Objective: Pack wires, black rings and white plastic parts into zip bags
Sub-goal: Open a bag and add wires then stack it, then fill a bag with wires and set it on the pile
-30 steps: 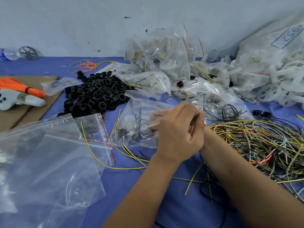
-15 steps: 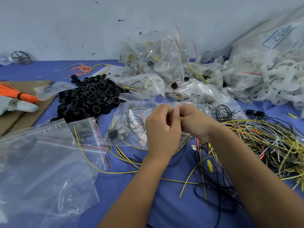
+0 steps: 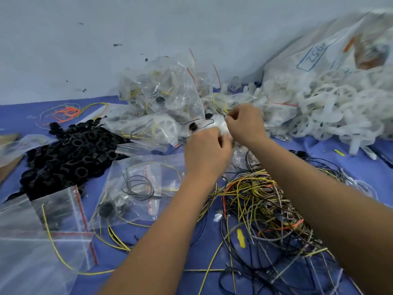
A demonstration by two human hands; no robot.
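Blue table (image 3: pixel 350 167) under a pale wall: left hand (image 3: pixel 207 149) and right hand (image 3: pixel 244 122) both pinch a small zip bag (image 3: pixel 219 125) between them. Loose wires (image 3: pixel 261 201) just below the hands could snag, spilling contents.

Black rings (image 3: pixel 70 152) heaped left, tangled wires (image 3: pixel 261 209) right, white plastic parts (image 3: pixel 319 111) behind (piled), zip bags (image 3: pixel 140 188) between
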